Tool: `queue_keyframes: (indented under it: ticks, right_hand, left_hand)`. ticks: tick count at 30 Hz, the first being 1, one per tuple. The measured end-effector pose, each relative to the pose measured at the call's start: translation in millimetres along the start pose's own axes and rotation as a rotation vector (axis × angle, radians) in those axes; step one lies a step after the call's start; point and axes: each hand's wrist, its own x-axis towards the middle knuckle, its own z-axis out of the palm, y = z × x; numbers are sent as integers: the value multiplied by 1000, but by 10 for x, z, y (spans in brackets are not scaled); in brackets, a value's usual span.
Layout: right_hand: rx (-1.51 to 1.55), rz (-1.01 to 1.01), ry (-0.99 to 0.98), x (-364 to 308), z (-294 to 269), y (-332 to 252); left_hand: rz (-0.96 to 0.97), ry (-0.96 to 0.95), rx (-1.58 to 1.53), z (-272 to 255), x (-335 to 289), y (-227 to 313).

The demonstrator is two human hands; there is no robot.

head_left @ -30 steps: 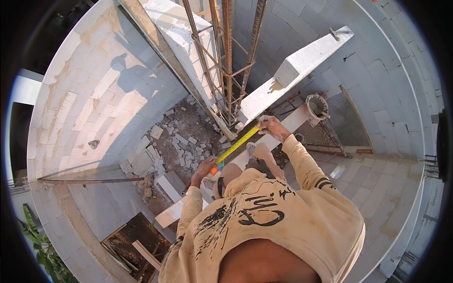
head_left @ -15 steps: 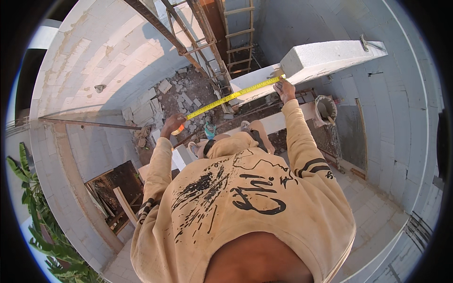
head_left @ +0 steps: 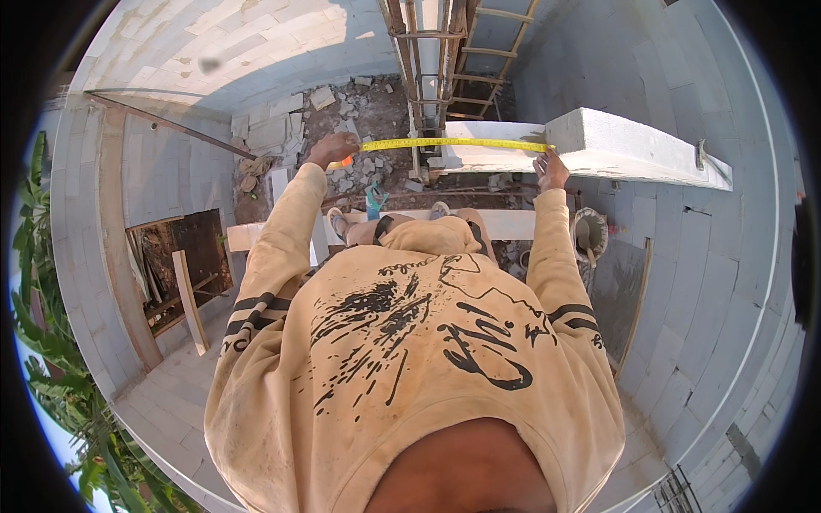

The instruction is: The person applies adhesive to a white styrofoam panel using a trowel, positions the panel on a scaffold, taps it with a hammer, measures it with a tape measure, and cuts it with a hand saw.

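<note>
A yellow tape measure (head_left: pixel 453 144) is pulled out between my two hands, its blade nearly level across the view. My left hand (head_left: pixel 333 149) is closed round its orange case, most of which the fingers hide. At the other end my right hand (head_left: pixel 552 169) pinches the blade's tip against the near corner of a large white block (head_left: pixel 633 150). That block rests on a row of white blocks (head_left: pixel 483 161) in front of me, and the blade runs along the row's top and past its left end.
Wooden scaffold posts (head_left: pixel 416 81) and a ladder (head_left: pixel 487 53) rise beyond the blocks. Broken rubble (head_left: pixel 346 107) covers the ground at far left. A bucket (head_left: pixel 590 232) with a tool in it hangs to my right. A plank (head_left: pixel 190 303) leans by the wall opening at left.
My left hand has moved farther away, so the blade has swung from a slant to nearly level. My right hand stays at the block's corner. The whole view has turned.
</note>
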Motion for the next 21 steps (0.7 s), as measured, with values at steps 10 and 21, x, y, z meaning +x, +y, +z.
queue_keyframes:
  ticks: [10, 21]
  right_hand:
    - [-19, -16, -20, -11, -7, 11]
    - [-40, -34, -33, 79, -31, 46]
  left_hand:
    - [-120, -113, 2, -115, -178, 204]
    - [-53, 19, -80, 130, -217, 87]
